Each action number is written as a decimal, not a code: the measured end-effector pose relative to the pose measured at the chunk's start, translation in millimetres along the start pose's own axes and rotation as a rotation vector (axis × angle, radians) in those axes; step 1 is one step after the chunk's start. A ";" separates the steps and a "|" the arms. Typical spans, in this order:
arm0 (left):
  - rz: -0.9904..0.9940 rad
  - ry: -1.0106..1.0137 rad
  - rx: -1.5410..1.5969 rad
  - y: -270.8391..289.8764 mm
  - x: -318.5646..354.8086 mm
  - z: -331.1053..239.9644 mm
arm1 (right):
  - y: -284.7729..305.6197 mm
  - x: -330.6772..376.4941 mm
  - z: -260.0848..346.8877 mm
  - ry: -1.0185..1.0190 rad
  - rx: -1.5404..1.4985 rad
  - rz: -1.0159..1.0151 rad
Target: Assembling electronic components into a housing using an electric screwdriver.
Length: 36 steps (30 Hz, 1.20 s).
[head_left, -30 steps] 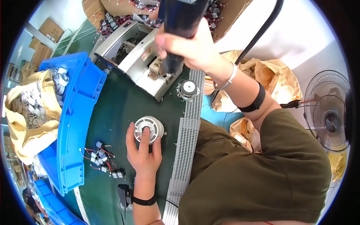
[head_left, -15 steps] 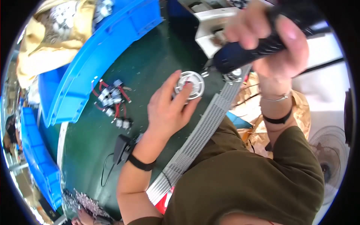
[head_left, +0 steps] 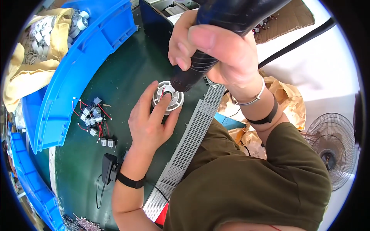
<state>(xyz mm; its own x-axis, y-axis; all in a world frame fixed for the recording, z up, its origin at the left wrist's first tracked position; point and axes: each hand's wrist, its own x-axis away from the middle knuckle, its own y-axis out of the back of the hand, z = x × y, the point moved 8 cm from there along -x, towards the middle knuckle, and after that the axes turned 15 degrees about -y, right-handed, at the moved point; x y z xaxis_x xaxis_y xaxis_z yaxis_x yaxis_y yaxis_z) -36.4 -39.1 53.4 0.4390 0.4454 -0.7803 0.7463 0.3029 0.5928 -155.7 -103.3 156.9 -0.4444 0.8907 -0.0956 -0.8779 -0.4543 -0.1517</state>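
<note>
A white round plastic housing [head_left: 175, 102] rests on the green work surface, with my left hand [head_left: 148, 125] closed around its rim. My left index finger presses down inside it, beside a short red wire. My right hand [head_left: 231, 57] is wrapped around a thick black electric screwdriver [head_left: 233, 17], tilted so that its lower end meets the inside of the housing. Its bit is hidden behind that end. To the left of the housing lies a loose pile of small silvery motors [head_left: 91, 116] with red wires.
A blue bin [head_left: 77, 61] holds a yellowish cloth sack [head_left: 31, 79] of white plastic parts. A black plug adapter [head_left: 110, 167] lies by my left wrist. A perforated metal strip [head_left: 189, 142] edges the table. Brown paper [head_left: 287, 94] and a fan [head_left: 331, 150] are at right.
My right hand has swung the screwdriver left and down onto the housing. The view has shifted, so the table's contents appear farther left and lower. My left hand keeps its hold.
</note>
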 end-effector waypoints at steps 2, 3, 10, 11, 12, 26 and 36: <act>-0.010 -0.003 0.013 -0.2 -2.2 -1.0 | -0.2 -0.4 -7.6 0.106 0.039 0.036; -0.011 -0.006 0.014 0.0 -2.9 -1.9 | -3.7 2.3 -3.4 0.208 0.075 0.074; 0.014 0.003 0.012 0.4 0.1 -2.4 | -10.7 1.7 -3.5 0.168 0.075 0.008; 0.019 -0.007 0.012 0.2 -0.7 -2.9 | -12.4 1.1 -4.2 0.173 0.101 0.045; 0.018 -0.005 0.021 -0.1 -0.9 -2.7 | -14.8 0.9 -4.8 0.177 0.126 0.082; 0.027 0.021 0.085 -3.9 1.5 3.4 | -17.6 1.2 -9.3 0.126 0.117 0.001; -0.037 0.386 -0.469 168.3 36.9 42.5 | -0.8 -9.8 45.0 0.302 0.066 0.042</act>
<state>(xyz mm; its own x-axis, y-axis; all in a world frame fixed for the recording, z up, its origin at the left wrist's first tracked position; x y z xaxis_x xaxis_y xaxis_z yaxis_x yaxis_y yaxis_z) 126.6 -7.5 115.9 0.1384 0.6743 -0.7254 0.4193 0.6237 0.6597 -158.7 -111.0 202.3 -0.4162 0.8216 -0.3896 -0.8738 -0.4800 -0.0786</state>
